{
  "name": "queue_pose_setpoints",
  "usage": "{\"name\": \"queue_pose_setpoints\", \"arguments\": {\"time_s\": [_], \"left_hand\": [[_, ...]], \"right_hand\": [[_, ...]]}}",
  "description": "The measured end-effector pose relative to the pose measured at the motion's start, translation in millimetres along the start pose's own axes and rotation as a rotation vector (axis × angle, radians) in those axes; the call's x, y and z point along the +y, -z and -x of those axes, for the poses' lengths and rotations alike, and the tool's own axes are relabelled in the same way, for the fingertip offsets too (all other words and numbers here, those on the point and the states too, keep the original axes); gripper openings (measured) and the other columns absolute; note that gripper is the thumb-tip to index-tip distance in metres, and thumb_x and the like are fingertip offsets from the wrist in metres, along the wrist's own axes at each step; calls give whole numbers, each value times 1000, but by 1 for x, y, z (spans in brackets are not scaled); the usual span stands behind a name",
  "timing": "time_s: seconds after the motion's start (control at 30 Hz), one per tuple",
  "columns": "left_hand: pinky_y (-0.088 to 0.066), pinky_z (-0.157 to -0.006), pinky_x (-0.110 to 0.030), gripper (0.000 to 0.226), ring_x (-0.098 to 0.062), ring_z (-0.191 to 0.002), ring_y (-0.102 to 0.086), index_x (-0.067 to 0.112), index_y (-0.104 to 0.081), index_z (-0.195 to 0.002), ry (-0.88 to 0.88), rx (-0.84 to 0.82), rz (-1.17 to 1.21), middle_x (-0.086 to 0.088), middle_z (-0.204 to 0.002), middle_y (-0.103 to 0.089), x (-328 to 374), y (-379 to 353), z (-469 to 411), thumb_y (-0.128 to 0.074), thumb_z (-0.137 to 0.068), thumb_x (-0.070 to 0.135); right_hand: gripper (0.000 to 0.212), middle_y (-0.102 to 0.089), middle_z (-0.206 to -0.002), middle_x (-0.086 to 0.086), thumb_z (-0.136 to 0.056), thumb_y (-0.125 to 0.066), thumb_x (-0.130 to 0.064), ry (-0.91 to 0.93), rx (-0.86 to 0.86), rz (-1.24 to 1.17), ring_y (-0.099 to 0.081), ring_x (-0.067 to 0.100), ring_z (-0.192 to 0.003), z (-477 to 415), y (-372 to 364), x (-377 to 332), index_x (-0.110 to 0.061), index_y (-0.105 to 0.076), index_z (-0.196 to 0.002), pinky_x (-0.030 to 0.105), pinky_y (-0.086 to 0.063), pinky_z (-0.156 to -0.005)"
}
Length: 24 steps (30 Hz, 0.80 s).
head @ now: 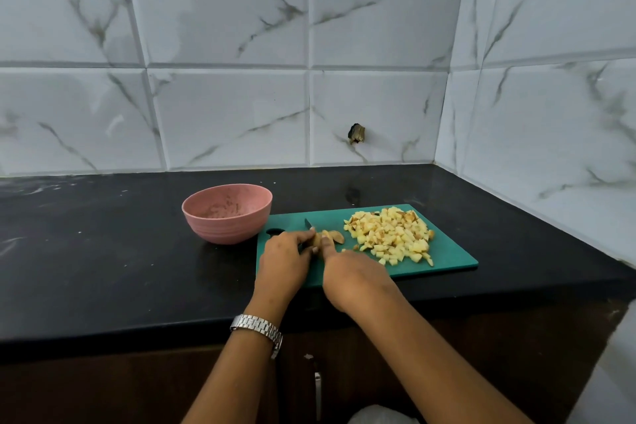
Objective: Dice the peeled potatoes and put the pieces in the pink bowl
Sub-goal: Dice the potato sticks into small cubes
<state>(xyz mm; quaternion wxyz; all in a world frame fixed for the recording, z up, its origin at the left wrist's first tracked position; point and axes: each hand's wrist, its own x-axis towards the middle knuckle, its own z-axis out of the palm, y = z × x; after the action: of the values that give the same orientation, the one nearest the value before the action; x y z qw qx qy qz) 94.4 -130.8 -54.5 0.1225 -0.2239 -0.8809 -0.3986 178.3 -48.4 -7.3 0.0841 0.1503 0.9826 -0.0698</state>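
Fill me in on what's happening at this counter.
A person is dicing potato on a green cutting board on the black counter. The left hand grips a knife while the right hand presses fingers on a few potato strips. A pile of diced pieces lies on the board's right side. The pink bowl beside the board holds no potato yet.

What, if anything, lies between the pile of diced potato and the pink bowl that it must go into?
On the green board, the left hand with the knife and the right hand touching a potato piece sit between the diced pile and the pink bowl. Nothing else visible does.
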Motion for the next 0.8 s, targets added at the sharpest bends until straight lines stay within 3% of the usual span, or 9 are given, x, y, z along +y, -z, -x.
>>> {"name": "queue_pose_setpoints", "arguments": {"time_s": [0.17, 0.33, 0.47, 0.67, 0.8], "left_hand": [[-38, -93, -18, 32, -11, -111, -57, 17, -67, -118, 30, 66, 55, 0, -119, -64, -1, 1, 0, -69, -86, 16], [-40, -95, -21, 32, -10, -110, -57, 18, -67, -117, 42, 63, 40, 1, -119, -65, 0, 0, 1, -70, -85, 19], [-40, -95, -22, 32, -12, -113, -56, 17, -66, -119, 38, 57, 24, -1, -121, -64, 3, 1, 2, -67, -87, 18], [-34, -87, -15, 32, -8, -108, -54, 16, -64, -122, 7, 58, -2, -1, -120, -63, 4, 2, 1, -64, -90, 16], [-42, -91, -23, 31, -13, -110, -56, 17, -65, -122, -7, 51, -28, -2, -118, -64, 1, 1, 0, -62, -91, 18]], "right_hand": [[80, -49, -137, 12, -99, -42, -6, 44, -15, 4, -53, 29, -118, 23, -3, 18, -32, 5, -157, 41, -47, -90], [59, -55, -116, 9, -107, -31, -22, 108, 144, -61, -56, 22, -97, 31, 11, 32, -32, -2, -158, 35, -44, -74], [63, -54, -128, 11, -105, -36, -17, 105, 127, -43, -57, 26, -109, 30, 14, 26, -32, -4, -158, 37, -46, -81], [71, -52, -131, 11, -103, -39, -12, 98, 118, -37, -55, 27, -111, 26, 5, 18, -32, 1, -158, 36, -43, -77], [81, -50, -136, 14, -99, -44, -7, 61, 95, -25, -54, 30, -117, 16, 1, 5, -31, 8, -157, 39, -46, -81]]}}
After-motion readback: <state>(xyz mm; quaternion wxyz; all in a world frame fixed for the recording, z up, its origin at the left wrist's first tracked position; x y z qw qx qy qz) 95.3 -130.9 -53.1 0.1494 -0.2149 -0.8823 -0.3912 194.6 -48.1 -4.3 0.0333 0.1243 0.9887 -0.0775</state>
